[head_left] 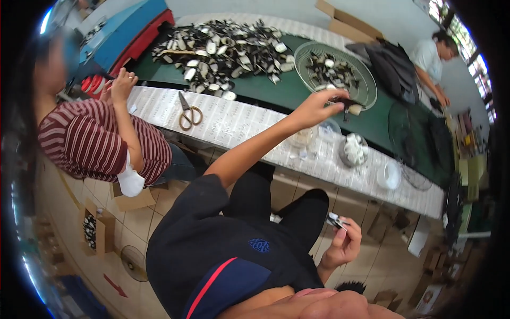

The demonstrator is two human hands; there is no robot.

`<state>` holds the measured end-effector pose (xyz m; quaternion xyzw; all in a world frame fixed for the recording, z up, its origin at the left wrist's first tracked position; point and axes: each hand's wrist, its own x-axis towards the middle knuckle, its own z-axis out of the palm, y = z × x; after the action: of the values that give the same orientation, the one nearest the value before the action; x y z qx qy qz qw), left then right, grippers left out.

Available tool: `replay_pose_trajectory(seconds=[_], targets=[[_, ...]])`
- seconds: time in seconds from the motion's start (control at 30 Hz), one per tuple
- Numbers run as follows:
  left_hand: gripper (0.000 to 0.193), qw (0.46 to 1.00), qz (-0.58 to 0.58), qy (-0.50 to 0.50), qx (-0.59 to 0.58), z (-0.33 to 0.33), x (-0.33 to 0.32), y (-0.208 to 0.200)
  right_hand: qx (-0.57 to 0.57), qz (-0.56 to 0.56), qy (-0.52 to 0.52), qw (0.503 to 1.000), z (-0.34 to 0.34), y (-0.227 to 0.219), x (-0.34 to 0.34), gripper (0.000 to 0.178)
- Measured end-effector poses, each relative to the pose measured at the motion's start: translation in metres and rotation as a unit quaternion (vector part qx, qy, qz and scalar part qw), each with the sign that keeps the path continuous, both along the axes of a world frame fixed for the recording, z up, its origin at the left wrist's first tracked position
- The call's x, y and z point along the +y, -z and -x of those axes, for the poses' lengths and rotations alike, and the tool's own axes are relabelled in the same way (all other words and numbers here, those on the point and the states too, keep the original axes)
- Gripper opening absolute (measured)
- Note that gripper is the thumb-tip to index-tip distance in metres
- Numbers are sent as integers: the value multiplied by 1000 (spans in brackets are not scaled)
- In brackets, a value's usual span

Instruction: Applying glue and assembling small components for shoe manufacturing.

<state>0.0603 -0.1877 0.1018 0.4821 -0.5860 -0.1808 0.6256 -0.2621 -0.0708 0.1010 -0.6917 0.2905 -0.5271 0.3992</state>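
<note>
My left hand (317,108) reaches out over the table edge and pinches a dark strip with a pale end (348,105). It hovers just in front of a round wire basket (366,93) that holds several dark and white pieces. My right hand (344,245) stays low beside my knee, fingers curled around a small black-and-white piece (336,220). A clear bowl of white bits (354,149) stands on the patterned table strip (234,125) below my left hand.
A large pile of dark and white pieces (223,48) lies on the green tabletop. Scissors (188,114) lie on the patterned strip. A person in a striped shirt (90,139) sits at the left; another person (433,58) works far right. Cardboard boxes (96,229) stand on the tiled floor.
</note>
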Motion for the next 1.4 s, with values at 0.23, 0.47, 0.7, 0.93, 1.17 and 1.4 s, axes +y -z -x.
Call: replay_pose_trajectory(seconds=[0.23, 0.47, 0.7, 0.93, 1.17, 1.4], targets=[[38, 901, -45, -358, -239, -98, 4, 44, -203, -302, 21, 931, 20, 39, -18, 18], [28, 621, -330, -643, -302, -239, 153, 163, -226, -535, 9, 814, 16, 80, -39, 25], [26, 793, -229, -494, -275, -292, 175, 186, -229, -553, -53, 800, -20, 81, -33, 23], [22, 848, -112, -509, -96, -276, 212, 196, -231, -598, -98, 761, -61, 79, -11, 17], [38, 723, 91, -75, 680, -188, 208, 228, -275, -621, -70, 731, -82, 80, 0, 19], [52, 701, -53, -33, 711, -86, 226, 203, -260, -639, -96, 718, -89, 80, 1, 18]])
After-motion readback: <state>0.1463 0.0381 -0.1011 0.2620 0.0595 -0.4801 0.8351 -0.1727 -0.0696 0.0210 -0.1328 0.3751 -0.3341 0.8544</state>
